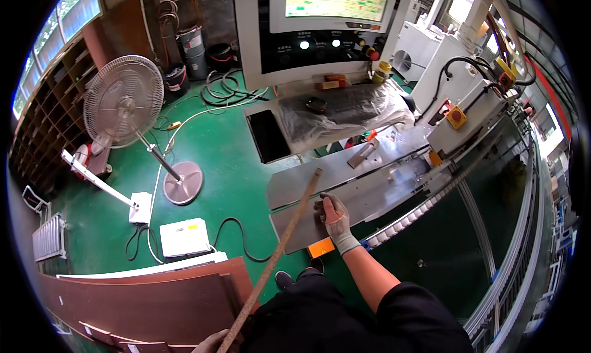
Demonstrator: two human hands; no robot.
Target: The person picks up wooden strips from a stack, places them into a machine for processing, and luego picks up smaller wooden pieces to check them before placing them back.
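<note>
A long, narrow brown strip (280, 248) slants up from the lower edge to the middle of the view. My left hand (212, 342), in a pale glove, is closed round its lower end; the frame's edge cuts off much of this hand. My right hand (334, 217) wears a light glove too. It hovers over the grey metal bed (295, 227) of a machine, with fingers half curled and apart and nothing visible in them. Between that hand and the strip is a small gap. A small metal block (363, 153) sits farther back on the bed.
Ahead stands a control panel with a lit screen (335, 1), above a plastic-covered shelf (345, 113). At left are a standing fan (125, 104), a white box (184, 237) and loose cables. Brown boards (141, 304) lie lower left; a roller rail (406, 220) runs along the right.
</note>
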